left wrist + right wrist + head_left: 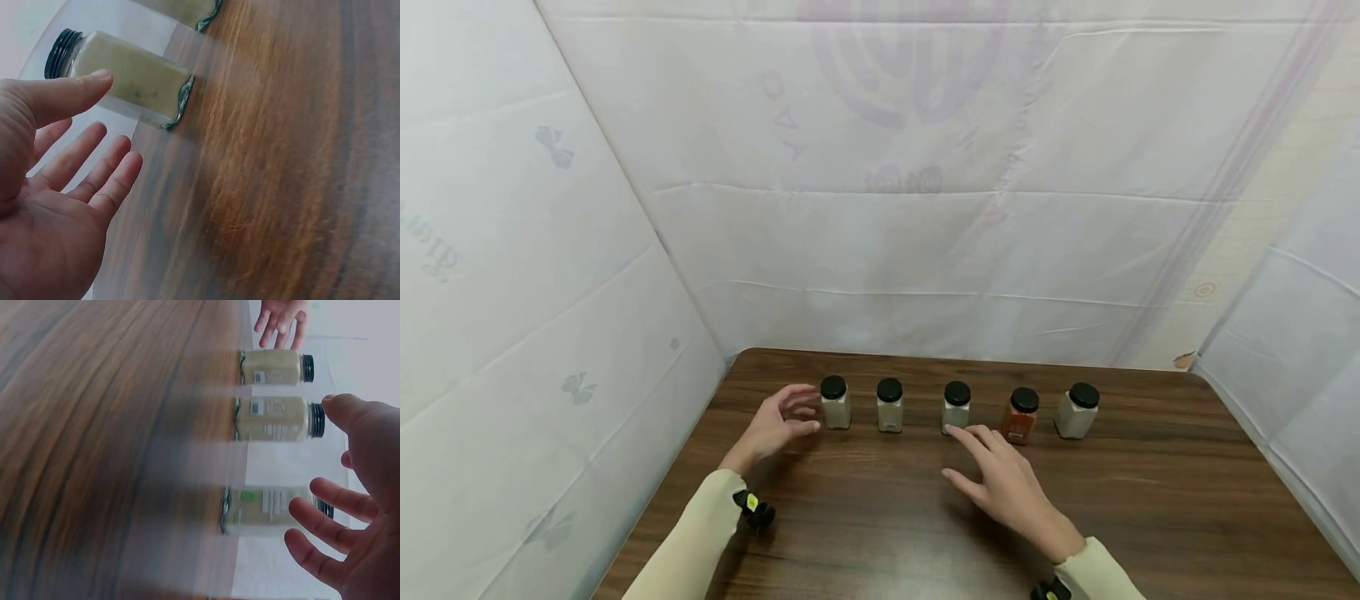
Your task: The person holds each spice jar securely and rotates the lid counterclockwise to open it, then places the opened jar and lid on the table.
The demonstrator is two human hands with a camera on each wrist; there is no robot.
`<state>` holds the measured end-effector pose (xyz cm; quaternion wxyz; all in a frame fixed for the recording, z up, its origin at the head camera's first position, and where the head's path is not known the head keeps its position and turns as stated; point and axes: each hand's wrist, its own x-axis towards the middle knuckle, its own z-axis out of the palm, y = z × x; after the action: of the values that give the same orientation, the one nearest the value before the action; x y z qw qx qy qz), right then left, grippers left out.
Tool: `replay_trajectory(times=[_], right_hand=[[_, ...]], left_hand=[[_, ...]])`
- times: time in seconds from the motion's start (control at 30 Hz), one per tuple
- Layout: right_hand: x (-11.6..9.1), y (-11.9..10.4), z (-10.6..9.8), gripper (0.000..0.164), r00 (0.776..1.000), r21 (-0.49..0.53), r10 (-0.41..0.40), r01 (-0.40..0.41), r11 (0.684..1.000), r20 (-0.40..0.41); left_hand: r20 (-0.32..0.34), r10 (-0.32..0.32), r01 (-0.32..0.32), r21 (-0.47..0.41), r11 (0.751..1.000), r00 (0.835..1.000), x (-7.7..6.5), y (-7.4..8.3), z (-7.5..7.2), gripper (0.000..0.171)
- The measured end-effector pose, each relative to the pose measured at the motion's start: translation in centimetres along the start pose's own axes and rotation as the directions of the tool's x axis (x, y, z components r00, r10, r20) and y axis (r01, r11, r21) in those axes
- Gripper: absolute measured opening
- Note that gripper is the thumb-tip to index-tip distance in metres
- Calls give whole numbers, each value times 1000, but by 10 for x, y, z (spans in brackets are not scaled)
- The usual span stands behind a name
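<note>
Your left hand (773,427) is beside the leftmost spice jar (837,413), at the left end of a row of five upright jars on the wood-grain worktop (850,517). That grip is spread wide, thumb well apart from the fingers, and has hold of nothing; the fingertips come just beside the jar, though you cannot tell whether any touches it.

Your right hand (1003,483) is over the worktop in front of the middle spice jar (956,416) and the orange-red spice jar (1018,425). Its grip is spread too, with nothing in it. The index fingertip overlaps the middle jar's lower part in the head view; contact is unclear.

Between the leftmost and middle ones you have the second spice jar (891,416); the rightmost spice jar (1076,420) ends the row. All wear black lids, and four have pale contents. Behind the worktop hangs a creased white sheet (880,250) with faint print.
</note>
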<state>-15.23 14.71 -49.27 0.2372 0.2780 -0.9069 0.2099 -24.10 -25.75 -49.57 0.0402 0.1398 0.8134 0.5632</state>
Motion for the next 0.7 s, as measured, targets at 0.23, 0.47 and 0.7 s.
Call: replay_trajectory(times=[0.23,0.47,0.7], right_hand=[[20,-12,11,64,1000,41,0,-1,999,21],[35,-22,24,62,998,140,43,-48,989,34],[44,-33,31,62,994,216,79,-95,972,78]], left_hand=[[-2,-17,18,92,996,1000,11,-2,-3,53],[26,-46,43,88,995,999,18,-4,-2,57],[62,-62,61,13,998,996,25,-11,3,64]])
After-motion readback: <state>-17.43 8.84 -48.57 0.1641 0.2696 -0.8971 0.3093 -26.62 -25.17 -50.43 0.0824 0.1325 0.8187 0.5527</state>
